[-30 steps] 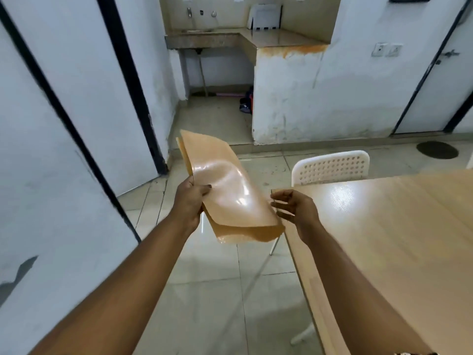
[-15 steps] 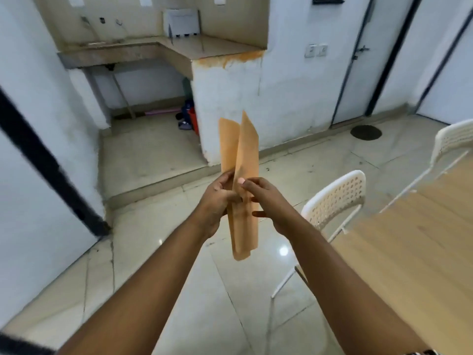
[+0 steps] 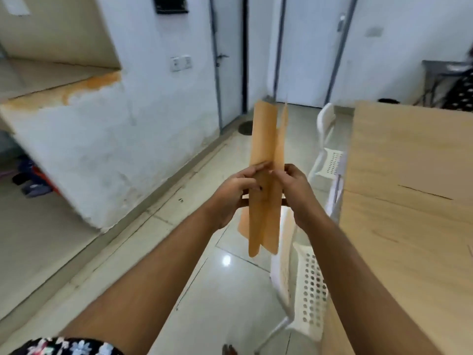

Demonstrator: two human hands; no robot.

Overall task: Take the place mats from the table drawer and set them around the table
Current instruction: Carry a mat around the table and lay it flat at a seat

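I hold a thin stack of tan place mats [image 3: 265, 139] upright and edge-on in front of me, above the floor and left of the table. My left hand [image 3: 234, 194] grips the stack from the left side, thumb across its face. My right hand [image 3: 297, 190] pinches the right-hand mat, whose upper edge splays slightly away from the others. The light wooden table [image 3: 409, 206] fills the right side, with nothing on the part I see. The drawer is out of sight.
A white perforated plastic chair [image 3: 304, 285] stands tucked against the table just below my right arm, and a second white chair [image 3: 329, 147] stands farther along. A white counter wall [image 3: 97, 139] is at left; doors are behind. A person's patterned clothing [image 3: 460, 90] shows at far right.
My view has swung right, bringing the table and chairs closer. The mats went from lying flat in my left hand to standing upright with both hands on them.
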